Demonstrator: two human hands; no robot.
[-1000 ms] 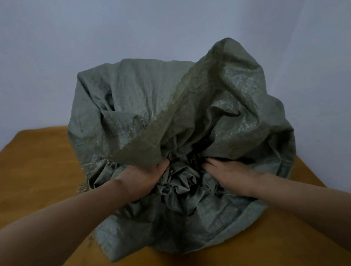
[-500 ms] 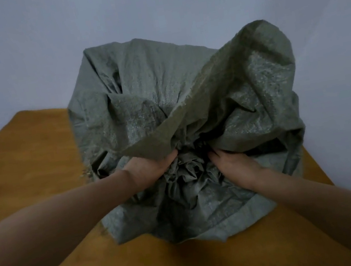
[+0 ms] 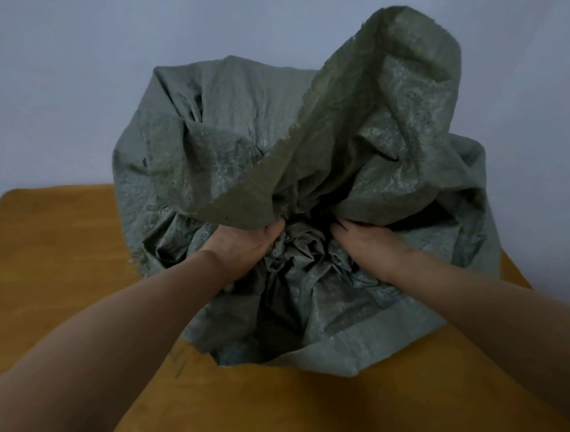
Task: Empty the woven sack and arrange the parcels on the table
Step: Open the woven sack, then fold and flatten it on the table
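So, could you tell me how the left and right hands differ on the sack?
The left hand sits beneath the raised olive flap of the sack, while the right hand lies in the open, below a bulging fold. The left hand's thumb shows, pointing toward the middle; the right hand's fingertips vanish into a dark crease. Both grip the bunched fabric at the centre.

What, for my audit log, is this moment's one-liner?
left hand: grips woven sack; right hand: grips woven sack; woven sack: on table; parcels: unseen
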